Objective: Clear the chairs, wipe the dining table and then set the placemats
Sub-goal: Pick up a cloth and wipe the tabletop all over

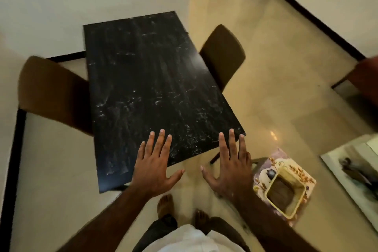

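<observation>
Dim warm light, floor (273,135) glare spot, blurred bent edges, soft focus

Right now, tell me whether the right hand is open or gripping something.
Open. The right hand shows straight, spread fingers holding nothing, over the near corner of the dining table.

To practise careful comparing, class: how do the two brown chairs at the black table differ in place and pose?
The left chair stands at the table's left long side, nearer the camera; the right chair stands at its right long side, farther along. The left chair fills more of the picture and is blurred; the right chair looks smaller and sharper. Both are brown, with rounded backs, drawn close to the table.
</observation>
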A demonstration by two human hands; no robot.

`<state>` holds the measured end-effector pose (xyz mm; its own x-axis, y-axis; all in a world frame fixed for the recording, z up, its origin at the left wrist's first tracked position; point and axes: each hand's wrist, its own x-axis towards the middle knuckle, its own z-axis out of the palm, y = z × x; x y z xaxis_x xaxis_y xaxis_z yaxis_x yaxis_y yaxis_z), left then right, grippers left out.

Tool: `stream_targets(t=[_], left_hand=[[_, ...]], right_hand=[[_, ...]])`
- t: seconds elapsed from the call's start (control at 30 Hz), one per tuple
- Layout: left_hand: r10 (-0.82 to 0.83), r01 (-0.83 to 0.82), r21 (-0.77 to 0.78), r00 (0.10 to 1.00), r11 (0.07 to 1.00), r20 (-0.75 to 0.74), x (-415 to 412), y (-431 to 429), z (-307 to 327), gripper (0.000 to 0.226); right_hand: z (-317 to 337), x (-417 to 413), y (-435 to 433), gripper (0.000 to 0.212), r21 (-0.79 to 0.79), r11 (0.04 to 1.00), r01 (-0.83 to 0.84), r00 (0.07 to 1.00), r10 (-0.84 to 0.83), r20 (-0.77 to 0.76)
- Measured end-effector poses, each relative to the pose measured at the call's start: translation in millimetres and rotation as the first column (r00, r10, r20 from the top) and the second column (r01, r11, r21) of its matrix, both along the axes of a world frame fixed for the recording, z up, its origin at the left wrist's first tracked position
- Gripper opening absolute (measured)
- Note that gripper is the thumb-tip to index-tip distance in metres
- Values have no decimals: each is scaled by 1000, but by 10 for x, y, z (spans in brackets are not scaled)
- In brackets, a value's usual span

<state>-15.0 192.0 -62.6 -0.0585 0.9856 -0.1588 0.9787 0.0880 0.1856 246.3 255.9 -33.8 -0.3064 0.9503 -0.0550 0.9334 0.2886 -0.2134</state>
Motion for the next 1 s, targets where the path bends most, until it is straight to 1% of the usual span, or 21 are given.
stream_targets(t=[0.13, 0.2, 0.23, 0.33, 0.43, 0.5, 0.63, 0.7, 0.77, 0.87, 0.93, 1.0], left_hand=[[-197, 197, -63, 980, 978, -3, -37, 447, 21, 119], [-316, 314, -121, 949, 941, 8, 123, 674, 22, 120], [-370, 368, -123, 929, 922, 14, 242, 782, 7, 120], [-508, 508, -111, 861, 854, 31, 665, 1064, -38, 120], [-653, 655, -104, 755, 749, 53, 1277, 1252, -123, 117], [-716, 718, -91, 695, 690, 59, 1655, 1365, -179, 116], [-824, 822, -166, 561, 544, 78, 2464, 1570, -310, 117], [-845, 846, -226, 518, 483, 133, 2839, 1695, -382, 119], [-858, 864, -241, 486, 443, 165, 3166, 1798, -510, 120], [-879, 878, -288, 443, 384, 179, 3529, 1924, -744, 119], [-904, 891, -321, 390, 322, 176, 3792, 2022, -950, 120], [-932, 902, -348, 326, 256, 160, 4038, 2127, -1199, 118]], right_hand=[[-56, 140, -153, 121, -79, 974, 214, 977, -214, -2], [-75, 323, -268, 120, -113, 942, 316, 948, -318, -2], [-88, 429, -326, 120, -122, 923, 364, 929, -369, -16], [-181, 724, -479, 118, -99, 879, 467, 882, -471, -25], [-338, 1152, -630, 118, -106, 811, 576, 815, -580, -9], [-435, 1393, -701, 116, -108, 786, 609, 788, -615, -28], [-662, 1888, -802, 112, -134, 701, 700, 703, -710, -38], [-818, 2114, -822, 114, -151, 657, 739, 664, -748, -3], [-983, 2318, -825, 116, -182, 613, 769, 628, -777, 34], [-1231, 2549, -761, 120, -246, 544, 803, 572, -818, 60], [-1416, 2683, -660, 122, -304, 487, 819, 530, -845, 73], [-1625, 2769, -551, 120, -346, 456, 820, 509, -857, 78]])
